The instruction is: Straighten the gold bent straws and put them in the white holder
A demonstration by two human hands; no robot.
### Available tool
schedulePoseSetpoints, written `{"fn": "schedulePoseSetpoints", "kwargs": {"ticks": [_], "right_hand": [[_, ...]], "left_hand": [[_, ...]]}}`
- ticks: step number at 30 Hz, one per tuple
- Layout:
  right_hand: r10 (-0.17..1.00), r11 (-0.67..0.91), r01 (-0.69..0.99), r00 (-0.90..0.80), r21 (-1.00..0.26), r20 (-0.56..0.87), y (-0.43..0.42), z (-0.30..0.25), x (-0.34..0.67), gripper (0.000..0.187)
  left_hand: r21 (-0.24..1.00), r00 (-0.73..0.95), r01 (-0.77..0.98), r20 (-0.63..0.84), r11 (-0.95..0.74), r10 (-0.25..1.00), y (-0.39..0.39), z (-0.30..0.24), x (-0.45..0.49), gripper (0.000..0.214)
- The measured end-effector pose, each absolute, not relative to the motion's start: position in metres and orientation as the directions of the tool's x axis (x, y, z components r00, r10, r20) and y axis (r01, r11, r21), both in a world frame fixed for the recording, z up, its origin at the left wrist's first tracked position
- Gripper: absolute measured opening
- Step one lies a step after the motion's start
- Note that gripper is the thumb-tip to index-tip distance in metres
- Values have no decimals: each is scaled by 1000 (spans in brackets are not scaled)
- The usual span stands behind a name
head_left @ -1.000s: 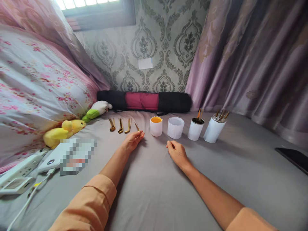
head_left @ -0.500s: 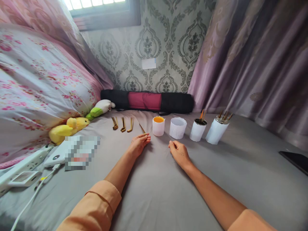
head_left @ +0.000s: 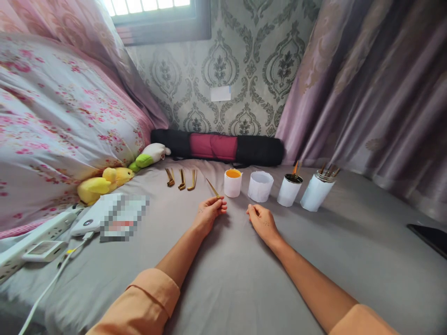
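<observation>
Pinched in the fingertips of my left hand (head_left: 211, 211) is a thin, gold-coloured stick (head_left: 212, 188) with a pointed end, slanting up and to the left. My right hand (head_left: 261, 221) rests on the grey sheet with its fingers curled, and nothing shows in it. Beyond my hands, a white-wrapped cup with an orange inside (head_left: 233, 187) stands beside a wider white cup (head_left: 260, 188). To the left lie three small gold-coloured bent bundles, a left one (head_left: 170, 178), a middle one (head_left: 182, 180) and a right one (head_left: 193, 180).
At right stand a white-wrapped can (head_left: 289, 191) and a white-wrapped jar (head_left: 317, 192), both holding thin sticks. A black-and-maroon roll (head_left: 213, 147) lies along the wall. Plush toys (head_left: 104, 186), a power bank (head_left: 96, 216) and a power strip (head_left: 42, 237) are at left; a dark flat device (head_left: 428, 239) is far right.
My left hand has shifted slightly right with the gold-coloured stick, and more of the stick shows. My right hand keeps its curled pose. The whole view has moved a little.
</observation>
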State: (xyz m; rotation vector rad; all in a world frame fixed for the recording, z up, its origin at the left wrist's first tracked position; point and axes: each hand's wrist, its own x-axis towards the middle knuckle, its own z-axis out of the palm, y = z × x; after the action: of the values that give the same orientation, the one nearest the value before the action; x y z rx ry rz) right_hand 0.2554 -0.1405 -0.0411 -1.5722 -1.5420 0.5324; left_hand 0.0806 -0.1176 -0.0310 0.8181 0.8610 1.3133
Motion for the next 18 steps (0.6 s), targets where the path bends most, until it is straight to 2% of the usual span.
{"fn": "schedulePoseSetpoints", "kwargs": {"ticks": [9,18], "right_hand": [[955,143,568,135,-810,263,-139,-46,257,40],[972,137,494,98,-859,212,-140,-46,257,43]], "left_hand": [[947,25,-320,-10,18,1000,-128,-31,82,29],[977,-10,-200,79,-79,997,-136,-23,88,26]]}}
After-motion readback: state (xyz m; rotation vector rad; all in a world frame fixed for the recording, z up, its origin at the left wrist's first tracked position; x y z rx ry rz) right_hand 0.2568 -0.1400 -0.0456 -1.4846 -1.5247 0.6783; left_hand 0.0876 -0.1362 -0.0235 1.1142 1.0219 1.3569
